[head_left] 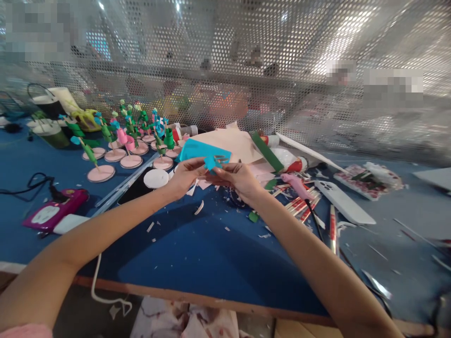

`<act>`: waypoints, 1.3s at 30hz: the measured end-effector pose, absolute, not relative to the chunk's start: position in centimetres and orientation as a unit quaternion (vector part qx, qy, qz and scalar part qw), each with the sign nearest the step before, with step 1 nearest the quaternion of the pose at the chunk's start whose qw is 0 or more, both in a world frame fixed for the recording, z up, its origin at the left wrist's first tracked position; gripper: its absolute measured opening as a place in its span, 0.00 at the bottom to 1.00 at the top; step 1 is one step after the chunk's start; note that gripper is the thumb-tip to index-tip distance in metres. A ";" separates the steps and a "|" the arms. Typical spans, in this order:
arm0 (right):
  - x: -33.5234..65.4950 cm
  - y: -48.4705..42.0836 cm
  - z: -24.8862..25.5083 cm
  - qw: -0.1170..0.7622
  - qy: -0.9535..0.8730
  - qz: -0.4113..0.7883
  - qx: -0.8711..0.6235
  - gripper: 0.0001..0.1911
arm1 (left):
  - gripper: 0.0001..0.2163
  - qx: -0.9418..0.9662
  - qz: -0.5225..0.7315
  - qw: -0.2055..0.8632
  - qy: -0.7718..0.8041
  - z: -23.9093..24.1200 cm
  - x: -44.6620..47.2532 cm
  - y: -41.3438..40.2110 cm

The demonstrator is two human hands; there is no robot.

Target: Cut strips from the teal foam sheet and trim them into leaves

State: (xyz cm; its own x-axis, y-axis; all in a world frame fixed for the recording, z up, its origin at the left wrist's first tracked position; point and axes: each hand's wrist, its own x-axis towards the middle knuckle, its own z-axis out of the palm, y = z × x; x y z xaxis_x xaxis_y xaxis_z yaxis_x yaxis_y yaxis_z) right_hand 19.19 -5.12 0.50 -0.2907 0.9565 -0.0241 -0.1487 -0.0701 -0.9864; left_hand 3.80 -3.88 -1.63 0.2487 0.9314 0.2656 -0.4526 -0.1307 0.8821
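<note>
While both forearms reach in over the blue table (211, 258), the left hand (186, 177) and right hand (243, 180) meet near its middle, fingertips nearly closed in a pinch around a small blue paper piece (212, 162). This piece is lifted just in front of a larger blue sheet (197, 149). At the back left, a green cup (58, 139) with a pale rim has thin stems and greenery showing at its mouth; a dark pail (49, 107) with a hooped handle is behind it, its contents too blurred to tell. Toward the right, a shallow patterned tray (366, 193) holds dark green pieces and crumpled clear plastic (378, 172). Near the right hand lies a white bottle (280, 156) with a red and white end, contents unclear, and a pink glue gun (298, 186). Paper flowers on round pink bases (101, 174) stand to the left.
</note>
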 end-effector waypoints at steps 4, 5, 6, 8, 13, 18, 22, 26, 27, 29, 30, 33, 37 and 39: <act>19.4 -5.1 0.7 0.413 -0.520 0.634 -0.396 0.23 | 0.15 0.500 0.571 0.596 0.264 -1.5 3.7 -4.0; 19.4 -5.1 0.7 0.405 -0.521 0.640 -0.394 0.22 | 0.15 0.500 0.570 0.593 0.271 -1.4 3.7 -4.1; 19.4 -5.1 0.6 0.399 -0.521 0.646 -0.391 0.21 | 0.16 0.500 0.567 0.592 0.279 -1.4 3.8 -4.1; 19.4 -5.2 0.6 0.393 -0.517 0.655 -0.386 0.20 | 0.16 0.499 0.560 0.595 0.288 -1.3 3.8 -4.3; 19.5 -5.2 0.3 0.381 -0.502 0.681 -0.373 0.19 | 0.16 0.503 0.556 0.596 0.285 -1.5 3.8 -4.4; 19.7 -4.9 0.1 0.365 -0.506 0.691 -0.365 0.20 | 0.16 0.518 0.558 0.592 0.263 -1.4 3.9 -4.5; 19.6 -4.9 -0.1 0.392 -0.496 0.675 -0.379 0.20 | 0.16 0.525 0.558 0.580 0.278 -0.8 4.0 -5.0; 19.1 -5.1 -0.1 0.422 -0.494 0.644 -0.404 0.19 | 0.11 0.506 0.604 0.533 0.308 -0.4 4.1 -5.4; 19.0 -5.1 -0.2 0.432 -0.493 0.635 -0.408 0.18 | 0.10 0.500 0.612 0.524 0.318 -0.4 4.1 -5.5; 18.8 -5.2 -0.2 0.454 -0.497 0.616 -0.409 0.17 | 0.09 0.493 0.624 0.507 0.334 -0.4 4.2 -5.5; 18.8 -5.2 -0.2 0.464 -0.502 0.605 -0.408 0.16 | 0.09 0.490 0.630 0.498 0.338 -0.4 4.2 -5.6; 18.9 -5.2 -0.2 0.475 -0.535 0.570 -0.405 0.15 | 0.09 0.488 0.639 0.483 0.347 -0.5 4.2 -5.5; 19.0 -5.2 -0.4 0.472 -0.579 0.527 -0.406 0.15 | 0.10 0.472 0.641 0.493 0.351 -0.4 4.2 -5.3; 19.0 -5.2 -0.4 0.473 -0.586 0.517 -0.407 0.15 | 0.08 0.464 0.643 0.497 0.352 -0.3 4.2 -5.3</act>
State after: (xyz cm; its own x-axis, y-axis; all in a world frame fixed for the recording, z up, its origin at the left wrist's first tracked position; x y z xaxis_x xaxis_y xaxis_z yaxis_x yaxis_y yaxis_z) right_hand 19.00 -5.18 -0.45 -0.2217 0.9659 0.1337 -0.0127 0.1343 -0.9909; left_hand 4.23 -5.26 -0.33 -0.0742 0.9661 0.2475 -0.3132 -0.2581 0.9139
